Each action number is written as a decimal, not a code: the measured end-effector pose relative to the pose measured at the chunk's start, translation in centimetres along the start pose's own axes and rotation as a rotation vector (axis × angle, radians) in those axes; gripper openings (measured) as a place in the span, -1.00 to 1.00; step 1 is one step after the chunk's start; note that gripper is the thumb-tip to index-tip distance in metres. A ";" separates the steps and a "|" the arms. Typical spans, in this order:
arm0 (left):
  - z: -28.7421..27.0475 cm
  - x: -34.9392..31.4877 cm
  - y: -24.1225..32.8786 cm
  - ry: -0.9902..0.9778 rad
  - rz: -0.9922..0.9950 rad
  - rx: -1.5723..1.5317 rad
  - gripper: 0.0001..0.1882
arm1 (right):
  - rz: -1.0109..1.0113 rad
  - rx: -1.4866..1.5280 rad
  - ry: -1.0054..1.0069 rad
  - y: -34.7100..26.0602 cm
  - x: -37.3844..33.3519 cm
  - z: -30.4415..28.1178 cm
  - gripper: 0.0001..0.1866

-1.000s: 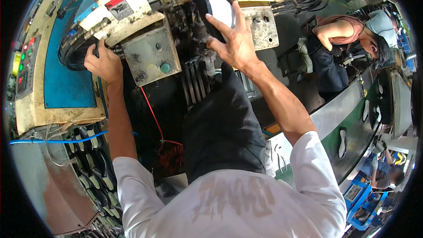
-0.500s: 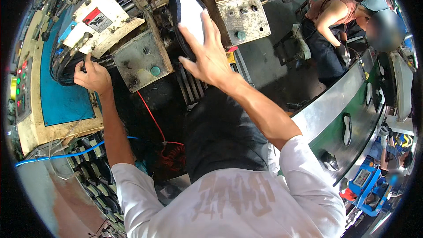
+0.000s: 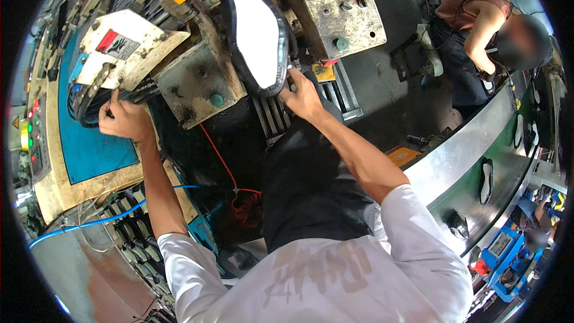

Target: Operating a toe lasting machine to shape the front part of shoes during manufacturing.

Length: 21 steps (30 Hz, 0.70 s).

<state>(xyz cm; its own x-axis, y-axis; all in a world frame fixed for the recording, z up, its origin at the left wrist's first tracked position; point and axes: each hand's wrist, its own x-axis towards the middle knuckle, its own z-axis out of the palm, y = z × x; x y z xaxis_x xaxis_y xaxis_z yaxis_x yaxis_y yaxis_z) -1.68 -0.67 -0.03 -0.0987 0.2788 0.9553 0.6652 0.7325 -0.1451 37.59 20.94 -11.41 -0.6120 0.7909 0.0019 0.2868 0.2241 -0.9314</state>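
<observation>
A shoe [image 3: 257, 30] with a white sole face and black edge sits sole up in the machine, its toe toward me. My right hand [image 3: 304, 96] is at the right side of the toe, with curled fingers and the thumb against the black edge. At the left, my left hand [image 3: 127, 121] is raised to the lower edge of a white machine plate [image 3: 122, 48], beside dark cables. Its fingers are bent together, and what they grip there is hidden. Between my hands hangs a grimy control box [image 3: 197, 84] with a green button.
Another control box [image 3: 350, 18] stands right of the shoe. A conveyor [image 3: 466, 197] with several shoe parts runs along the right, where a person [image 3: 472, 36] bends over it. A red coiled hose [image 3: 246, 208] hangs below the machine; a blue hose [image 3: 89, 224] crosses at the left.
My right hand has slid off the white sole to the right side of the toe, its fingers curling. My left hand stays by the machine plate. The view has shifted slightly.
</observation>
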 end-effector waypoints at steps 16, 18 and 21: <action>-3.8 13.0 27.3 -0.907 -0.355 -1.050 -0.30 | -0.664 -0.634 0.182 -14.9 0.5 -5.8 0.03; 1.2 14.1 28.2 -0.905 -0.413 -0.930 -0.41 | -0.664 -0.611 0.146 -15.5 0.2 -5.5 0.03; 6.0 14.8 27.7 -0.889 -0.772 -1.098 -0.63 | -0.659 -0.575 0.128 -15.5 0.2 -4.9 0.00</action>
<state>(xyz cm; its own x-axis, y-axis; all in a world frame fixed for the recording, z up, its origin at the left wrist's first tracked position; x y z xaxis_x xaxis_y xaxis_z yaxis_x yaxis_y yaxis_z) 10.79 27.48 8.57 -0.7622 0.6133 0.2071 0.3992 0.1934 0.8962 36.66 20.45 4.79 -0.7064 0.4499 0.5464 0.2525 0.8813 -0.3994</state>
